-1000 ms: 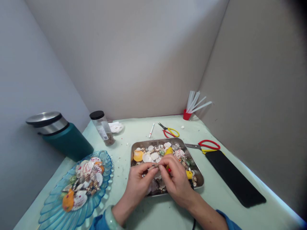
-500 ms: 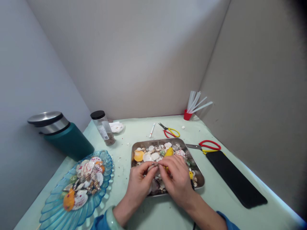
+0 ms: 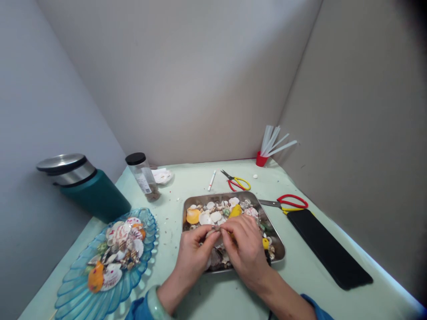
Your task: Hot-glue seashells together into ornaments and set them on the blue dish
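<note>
My left hand [image 3: 192, 251] and my right hand [image 3: 246, 247] meet over the near half of a steel tray [image 3: 277, 240] filled with seashells [image 3: 213, 212]. Both hands are closed in a pinch on one small shell [image 3: 215, 228] held between their fingertips, just above the pile. A yellow and red object lies under my right palm, mostly hidden. A blue glass dish [image 3: 72, 291] at the left holds several patterned shells [image 3: 116, 246].
A teal flask [image 3: 87, 190] with a steel lid and a black-capped jar [image 3: 143, 176] stand at the back left. Yellow-handled snips [image 3: 237, 181], a white marker [image 3: 211, 180], red scissors [image 3: 287, 203], a black phone [image 3: 327, 246] and a red cup [image 3: 260, 160] of clear sticks lie nearby.
The hands stay pinched together over the tray and have shifted only slightly; the view has drifted a little.
</note>
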Demonstrator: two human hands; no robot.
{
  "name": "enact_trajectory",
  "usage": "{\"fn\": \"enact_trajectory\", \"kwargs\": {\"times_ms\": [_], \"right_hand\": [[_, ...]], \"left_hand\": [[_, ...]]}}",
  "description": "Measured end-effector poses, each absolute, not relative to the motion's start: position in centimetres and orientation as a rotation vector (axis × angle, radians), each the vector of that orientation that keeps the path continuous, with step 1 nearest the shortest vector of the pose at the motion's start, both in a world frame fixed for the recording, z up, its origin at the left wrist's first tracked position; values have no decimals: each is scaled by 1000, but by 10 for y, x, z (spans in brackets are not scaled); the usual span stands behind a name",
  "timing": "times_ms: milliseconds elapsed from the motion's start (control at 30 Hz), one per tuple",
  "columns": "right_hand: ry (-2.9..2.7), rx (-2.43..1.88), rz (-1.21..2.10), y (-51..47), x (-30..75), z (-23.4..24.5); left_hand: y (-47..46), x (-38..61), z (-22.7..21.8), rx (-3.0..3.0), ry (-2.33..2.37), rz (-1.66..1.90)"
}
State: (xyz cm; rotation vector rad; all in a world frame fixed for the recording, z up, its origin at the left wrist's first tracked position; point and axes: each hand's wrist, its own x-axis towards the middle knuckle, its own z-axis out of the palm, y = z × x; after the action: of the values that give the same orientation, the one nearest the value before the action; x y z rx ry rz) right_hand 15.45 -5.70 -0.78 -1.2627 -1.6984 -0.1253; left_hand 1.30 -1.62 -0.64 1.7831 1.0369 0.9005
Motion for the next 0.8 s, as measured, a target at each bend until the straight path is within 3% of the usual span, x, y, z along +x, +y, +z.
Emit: {"fn": "enact_trajectory", "kwargs": {"times_ms": [800], "right_hand": [[-1595, -1252, -19, -57, 156, -9]], "left_hand": [[-12, 15, -5, 1139, 810, 967]]}}
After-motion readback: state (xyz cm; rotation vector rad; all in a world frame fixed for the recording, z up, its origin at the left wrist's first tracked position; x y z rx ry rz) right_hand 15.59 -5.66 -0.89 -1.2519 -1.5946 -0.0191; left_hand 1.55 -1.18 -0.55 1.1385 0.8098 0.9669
